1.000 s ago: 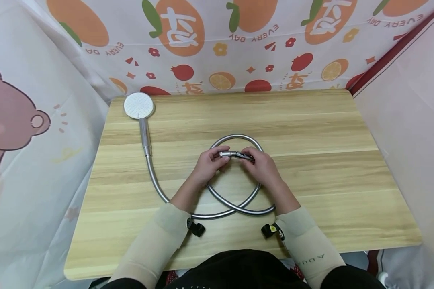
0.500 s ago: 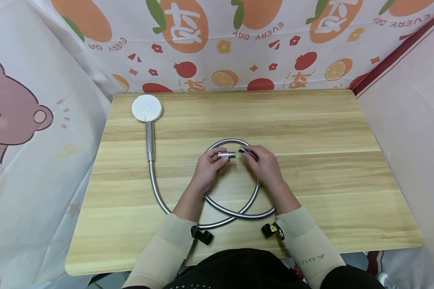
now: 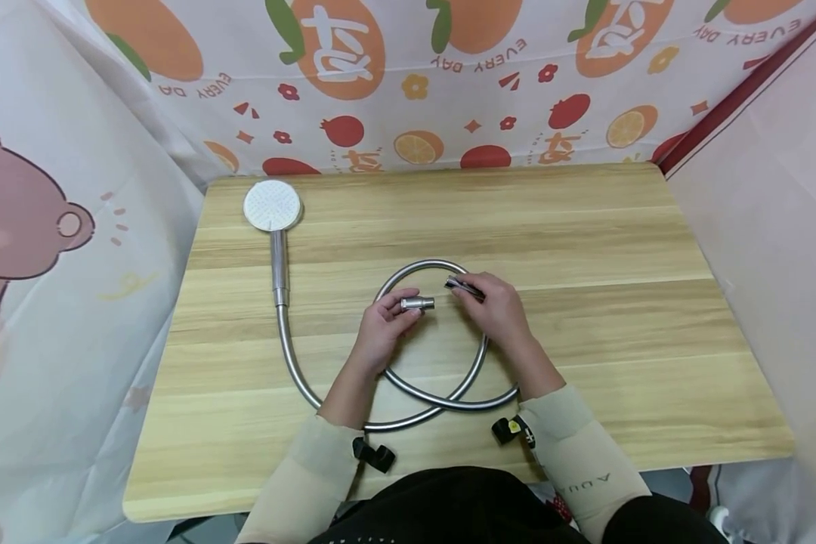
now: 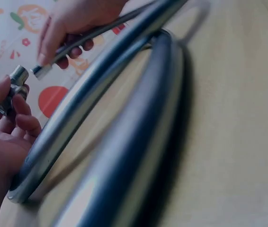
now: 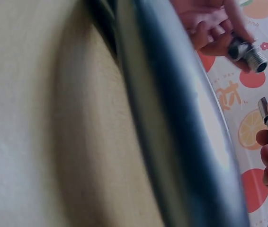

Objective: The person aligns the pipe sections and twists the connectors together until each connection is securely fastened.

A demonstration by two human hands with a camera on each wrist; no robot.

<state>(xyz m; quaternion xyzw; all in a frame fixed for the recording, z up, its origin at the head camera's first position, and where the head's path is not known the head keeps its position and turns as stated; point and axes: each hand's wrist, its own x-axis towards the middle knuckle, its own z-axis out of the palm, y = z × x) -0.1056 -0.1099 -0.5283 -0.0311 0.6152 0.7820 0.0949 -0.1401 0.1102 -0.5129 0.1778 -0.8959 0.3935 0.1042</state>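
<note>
In the head view, my left hand [image 3: 379, 332] pinches a short chrome fitting [image 3: 418, 303] between thumb and fingers. The left wrist view shows a threaded end on this fitting [image 4: 19, 75], pointing toward the hose end [image 4: 41, 71]. My right hand [image 3: 500, 310] grips the metal shower hose [image 3: 431, 264] just behind that end. A gap separates the fitting from the hose end. The hose runs in a crossed loop on the table to the shower head [image 3: 272, 205] at the far left, its white spray face up. The right fingers [image 5: 267, 156] curl round the hose.
The wooden table [image 3: 619, 302] has a patterned fruit cloth [image 3: 449, 113] hanging behind its far edge. A pale sheet [image 3: 75, 378] hangs on the left side and a white panel [image 3: 755, 227] stands at the right. Hose coils cross close in front of both wrist cameras.
The fitting and hose end, together a second ago, are now apart. My left hand has drawn the fitting left and nearer to me. The right hand has stayed almost in place.
</note>
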